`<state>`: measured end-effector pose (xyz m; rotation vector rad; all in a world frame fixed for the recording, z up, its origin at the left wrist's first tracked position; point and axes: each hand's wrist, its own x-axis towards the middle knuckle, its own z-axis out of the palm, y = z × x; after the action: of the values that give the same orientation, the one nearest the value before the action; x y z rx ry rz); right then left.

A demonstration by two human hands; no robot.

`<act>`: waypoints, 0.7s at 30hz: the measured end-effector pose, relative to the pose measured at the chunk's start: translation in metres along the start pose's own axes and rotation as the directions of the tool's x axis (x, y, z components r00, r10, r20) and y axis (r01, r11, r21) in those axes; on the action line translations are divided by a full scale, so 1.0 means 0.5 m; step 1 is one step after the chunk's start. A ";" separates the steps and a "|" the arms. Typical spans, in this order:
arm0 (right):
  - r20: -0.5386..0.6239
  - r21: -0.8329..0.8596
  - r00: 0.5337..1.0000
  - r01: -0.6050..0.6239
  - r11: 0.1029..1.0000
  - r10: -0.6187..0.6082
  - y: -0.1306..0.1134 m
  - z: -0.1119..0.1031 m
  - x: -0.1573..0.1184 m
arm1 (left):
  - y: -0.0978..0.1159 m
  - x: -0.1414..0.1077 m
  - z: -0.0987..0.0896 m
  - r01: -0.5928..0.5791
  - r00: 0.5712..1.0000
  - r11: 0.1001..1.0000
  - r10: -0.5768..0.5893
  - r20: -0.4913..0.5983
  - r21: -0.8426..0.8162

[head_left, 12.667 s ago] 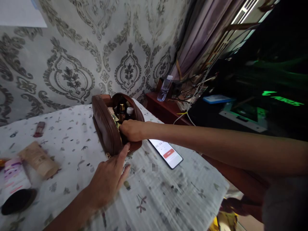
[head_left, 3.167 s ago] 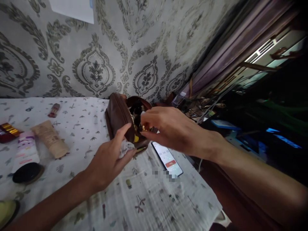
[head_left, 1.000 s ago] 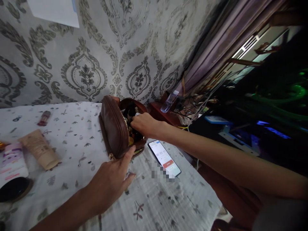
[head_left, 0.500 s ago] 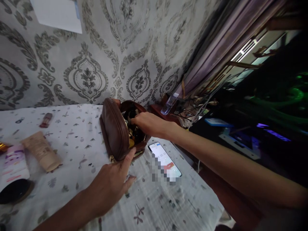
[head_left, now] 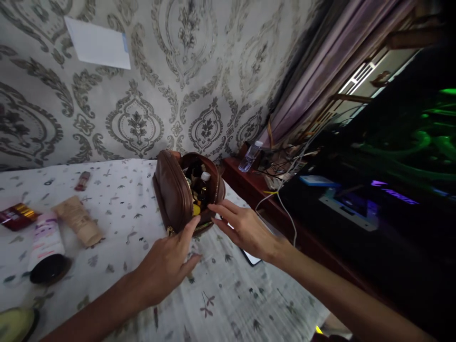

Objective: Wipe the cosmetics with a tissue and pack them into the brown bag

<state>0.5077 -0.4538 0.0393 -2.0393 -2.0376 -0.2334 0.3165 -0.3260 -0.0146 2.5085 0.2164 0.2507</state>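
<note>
A brown bag (head_left: pixel 173 187) stands unzipped by the wall, with several small bottles inside, one with a white cap (head_left: pixel 205 176), and a yellow item (head_left: pixel 196 209). My left hand (head_left: pixel 169 263) is at the bag's front lower edge, index finger touching it, thumb apart, holding nothing. My right hand (head_left: pixel 249 231) is at the bag's front right rim, fingers and thumb apart with nothing visible between them. Beneath my right hand lies a phone (head_left: pixel 252 259), mostly hidden.
On the left of the patterned cloth lie a beige tube (head_left: pixel 79 221), a white and purple tube (head_left: pixel 48 237), a dark red packet (head_left: pixel 17 216) and a small reddish tube (head_left: pixel 82 181). A clear bottle (head_left: pixel 251 156) and cables are at the back right.
My right hand has come out of the bag toward me and now covers most of the phone. My left hand stays by the bag. The view has shifted slightly left.
</note>
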 end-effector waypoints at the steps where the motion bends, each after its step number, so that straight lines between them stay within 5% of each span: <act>1: 0.000 -0.009 1.000 -0.020 1.000 0.020 -0.004 0.007 -0.003 | 0.002 -0.006 -0.002 -0.020 1.000 1.000 0.020 -0.001 -0.005; 8: -0.109 -0.012 0.991 -0.081 0.997 0.079 -0.013 0.029 -0.004 | 0.034 -0.101 -0.049 -0.023 0.987 0.995 0.007 0.161 0.101; 15: -0.383 0.148 0.913 -0.088 0.985 0.139 -0.076 0.055 -0.012 | 0.030 -0.271 -0.090 0.113 0.988 0.980 -0.128 0.083 0.165; 21: -0.230 0.332 0.972 0.120 0.936 -0.043 -0.200 0.107 -0.003 | 0.022 -0.397 -0.083 0.215 0.976 0.958 -0.216 -0.019 0.188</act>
<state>0.4046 -0.4407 -0.0061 -1.6426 -1.8758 -0.1015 0.1159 -0.3538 -0.0008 2.6443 0.5324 0.1448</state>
